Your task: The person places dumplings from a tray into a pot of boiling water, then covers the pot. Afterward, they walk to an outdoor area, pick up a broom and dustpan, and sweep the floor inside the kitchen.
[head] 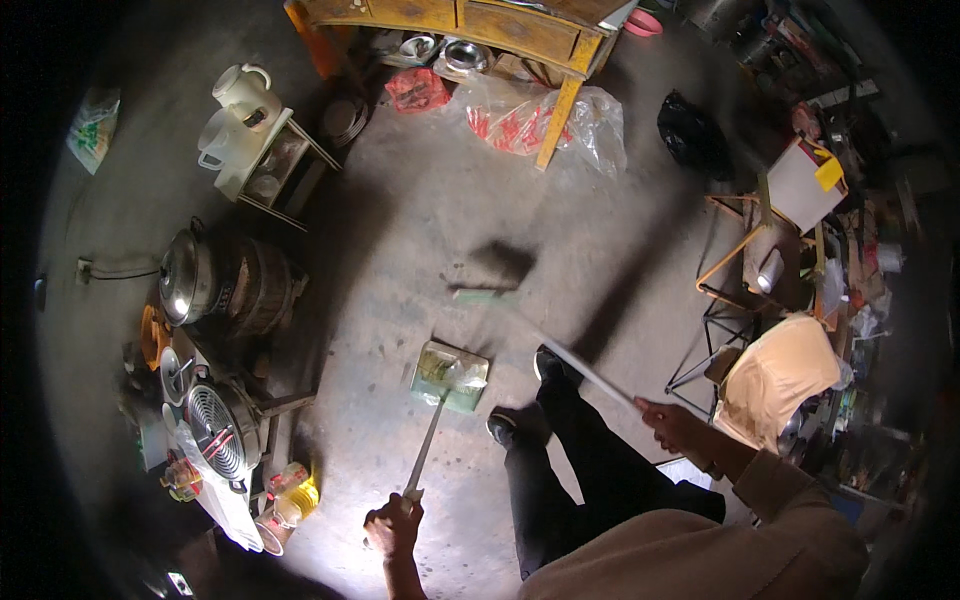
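My left hand [394,523] is closed round the upper end of the handle of a green dustpan [450,376]. The pan lies on the concrete floor in front of my feet, with some pale, crumpled litter in it. My right hand [667,426] grips the pale pole of a broom [600,382], which slants down to the left. The broom's light green head [485,297] is blurred and sits beyond the dustpan, at or just above the floor; a dark shadow falls behind it. The broom and dustpan are apart.
A yellow wooden table [517,34] stands ahead, with plastic bags [525,124] beneath it. At left are a small white shelf [259,161], a wooden barrel [262,285] and oil bottles [296,502]. A black bag [690,131], a folding frame [727,262] and a cloth-covered seat [780,375] stand right.
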`<state>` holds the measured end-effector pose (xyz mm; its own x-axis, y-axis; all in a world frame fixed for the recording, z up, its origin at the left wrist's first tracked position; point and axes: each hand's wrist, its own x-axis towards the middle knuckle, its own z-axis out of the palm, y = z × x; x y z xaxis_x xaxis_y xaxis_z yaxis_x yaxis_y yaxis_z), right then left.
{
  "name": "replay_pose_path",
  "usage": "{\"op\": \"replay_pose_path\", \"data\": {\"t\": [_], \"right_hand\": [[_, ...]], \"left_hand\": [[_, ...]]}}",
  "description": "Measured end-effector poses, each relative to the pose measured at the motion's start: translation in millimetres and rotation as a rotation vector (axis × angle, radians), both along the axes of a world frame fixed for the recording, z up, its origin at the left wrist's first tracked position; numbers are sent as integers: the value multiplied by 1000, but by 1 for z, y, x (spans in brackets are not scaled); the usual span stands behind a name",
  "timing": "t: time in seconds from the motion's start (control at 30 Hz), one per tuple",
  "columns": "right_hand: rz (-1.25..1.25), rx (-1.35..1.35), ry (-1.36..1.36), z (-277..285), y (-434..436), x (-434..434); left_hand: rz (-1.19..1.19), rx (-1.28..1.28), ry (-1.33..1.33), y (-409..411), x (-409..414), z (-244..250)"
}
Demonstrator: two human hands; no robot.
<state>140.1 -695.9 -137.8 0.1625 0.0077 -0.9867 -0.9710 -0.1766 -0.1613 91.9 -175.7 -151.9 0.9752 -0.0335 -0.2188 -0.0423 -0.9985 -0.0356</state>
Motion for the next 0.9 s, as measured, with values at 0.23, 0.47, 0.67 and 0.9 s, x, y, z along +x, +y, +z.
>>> {"op": "replay_pose_path", "data": {"t": [0.23,0.47,0.67,0.9], "right_hand": [[-262,-143,-191,-117,-5,-51],[-349,153,-1,-60,88,-133],[-176,131,-8,1,78,-128],[-192,51,-142,12,86,-102]], "left_hand": [[-273,-148,-69,3,24,1],[-315,-213,-86,11,33,-8],[-360,-177,-115,15,42,-7],[-300,-203,-27,22,27,5]]}}
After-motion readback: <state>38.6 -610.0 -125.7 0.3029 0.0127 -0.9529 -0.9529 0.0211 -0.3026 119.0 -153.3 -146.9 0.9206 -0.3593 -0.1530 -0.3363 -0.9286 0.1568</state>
